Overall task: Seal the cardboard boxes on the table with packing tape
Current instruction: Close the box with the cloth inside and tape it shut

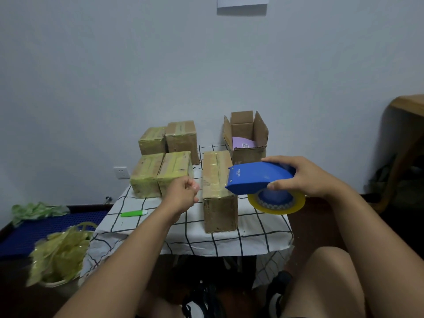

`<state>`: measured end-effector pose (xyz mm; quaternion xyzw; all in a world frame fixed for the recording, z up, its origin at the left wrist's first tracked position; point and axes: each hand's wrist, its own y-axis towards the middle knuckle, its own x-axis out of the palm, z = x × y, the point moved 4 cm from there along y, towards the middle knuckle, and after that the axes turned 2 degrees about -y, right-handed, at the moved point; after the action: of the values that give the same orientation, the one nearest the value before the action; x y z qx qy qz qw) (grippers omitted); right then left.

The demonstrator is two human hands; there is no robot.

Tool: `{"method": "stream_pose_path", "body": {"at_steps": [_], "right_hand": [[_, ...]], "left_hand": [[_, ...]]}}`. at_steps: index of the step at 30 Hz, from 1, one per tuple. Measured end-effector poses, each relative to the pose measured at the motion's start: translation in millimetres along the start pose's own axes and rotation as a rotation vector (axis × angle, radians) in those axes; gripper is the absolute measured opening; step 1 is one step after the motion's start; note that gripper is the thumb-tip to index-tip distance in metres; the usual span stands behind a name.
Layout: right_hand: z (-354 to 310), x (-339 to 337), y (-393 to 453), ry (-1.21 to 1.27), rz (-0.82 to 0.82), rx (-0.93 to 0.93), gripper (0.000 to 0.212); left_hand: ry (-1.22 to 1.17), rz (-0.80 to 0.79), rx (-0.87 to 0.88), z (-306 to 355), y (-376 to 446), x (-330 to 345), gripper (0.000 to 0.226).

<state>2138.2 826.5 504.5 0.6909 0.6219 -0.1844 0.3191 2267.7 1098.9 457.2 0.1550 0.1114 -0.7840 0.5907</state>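
Observation:
My right hand (pixel 305 177) grips a blue tape dispenser (pixel 257 179) with a roll of yellowish clear tape (pixel 278 206) under it, held just right of a closed brown cardboard box (pixel 218 191) on the table. My left hand (pixel 183 193) hovers at that box's left side, thumb and forefinger pinched, apparently on the tape's free end; the clear strip itself is hard to see. Several boxes wrapped in yellowish tape (pixel 160 173) stand at the left rear. At the back right, an open box (pixel 249 154) holds a purple sheet.
A green utility knife (pixel 134 213) lies on the white checked tablecloth (pixel 257 228) near the left edge. A bin of crumpled used tape (pixel 60 251) stands low at the left beside a blue mat (pixel 46 223). Wooden furniture (pixel 408 106) stands at the right. My knees are below the table.

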Motion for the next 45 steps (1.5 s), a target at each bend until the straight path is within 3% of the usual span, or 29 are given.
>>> {"method": "stream_pose_path", "body": {"at_steps": [10,22,26,29,37,43,45], "right_hand": [[10.6,-8.6,-0.8,-0.026,-0.021,0.049,0.069],[21.5,-12.0,0.5,-0.064,-0.039,0.127,0.068],[22.5,-13.5,0.4,-0.074,-0.036,0.136,0.065],[23.6,-14.2,-0.4,-0.085,-0.041,0.135,0.062],[20.4,-15.8,-4.2,-0.085,-0.049,0.133,0.059],[25.7,-9.1,-0.7,-0.095,-0.062,0.138,0.066],[27.7,-6.8,-0.1,-0.096,-0.074,0.135,0.068]], "left_hand": [[0.040,0.066,-0.030,-3.3,7.8,-5.9,0.015],[-0.197,-0.020,-0.192,-5.1,-0.1,13.4,0.006],[-0.208,-0.018,-0.225,-13.6,1.8,14.9,0.046],[-0.189,-0.006,-0.223,-15.6,2.3,15.8,0.051],[-0.106,-0.029,-0.231,-17.7,12.2,16.9,0.044],[-0.130,-0.061,-0.331,-18.2,7.6,16.4,0.009],[-0.159,-0.089,-0.396,-21.6,6.0,15.1,0.011]]}}
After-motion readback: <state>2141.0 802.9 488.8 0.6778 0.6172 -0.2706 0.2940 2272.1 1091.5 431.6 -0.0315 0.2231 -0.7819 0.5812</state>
